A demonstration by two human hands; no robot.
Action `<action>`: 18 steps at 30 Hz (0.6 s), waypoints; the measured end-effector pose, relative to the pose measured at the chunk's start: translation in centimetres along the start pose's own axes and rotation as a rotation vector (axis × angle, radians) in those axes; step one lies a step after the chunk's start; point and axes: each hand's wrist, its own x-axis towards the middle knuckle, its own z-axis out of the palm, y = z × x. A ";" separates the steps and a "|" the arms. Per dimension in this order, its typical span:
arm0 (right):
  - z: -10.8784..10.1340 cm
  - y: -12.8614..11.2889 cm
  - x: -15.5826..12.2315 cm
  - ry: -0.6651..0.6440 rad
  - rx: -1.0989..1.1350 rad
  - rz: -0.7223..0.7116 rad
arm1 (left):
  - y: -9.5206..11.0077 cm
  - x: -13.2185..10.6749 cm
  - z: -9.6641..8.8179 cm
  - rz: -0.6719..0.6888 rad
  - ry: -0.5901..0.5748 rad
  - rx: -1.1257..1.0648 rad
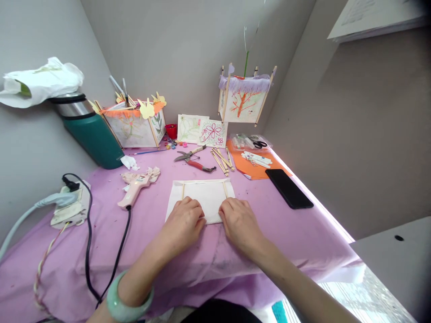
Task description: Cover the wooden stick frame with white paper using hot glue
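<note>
A sheet of white paper [204, 196] lies on the purple tablecloth before me, its far edge folded over. Two thin wooden sticks [182, 191] rest on it, one near each side. My left hand [186, 219], fingers curled together, grips the paper's near edge left of centre and partly covers one stick. At the right part of that edge my right hand [238, 220] is closed on the paper too, hiding the lower end of the other stick. The fingertips of both hands are partly hidden. A green bangle [129, 298] circles my left wrist.
A pink glue gun [138, 185] lies left with its cord. Pruning shears [194, 160] and short wooden sticks [222, 160] lie beyond the paper. A black phone [288, 188] and orange paper [251, 165] are right. A green bottle [96, 139] and decorated paper lantern [133, 128] stand behind.
</note>
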 end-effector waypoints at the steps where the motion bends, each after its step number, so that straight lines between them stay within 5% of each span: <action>1: 0.0 0.2 0.1 0.011 0.001 -0.006 | -0.1 0.3 -0.1 -0.001 -0.018 -0.001; 9: -1.8 2.4 -2.2 0.389 0.264 0.147 | -0.2 1.5 -0.5 -0.021 -0.138 0.005; 18: -0.9 -2.5 -5.3 0.247 0.294 -0.207 | -0.4 1.8 -0.4 -0.037 -0.149 0.032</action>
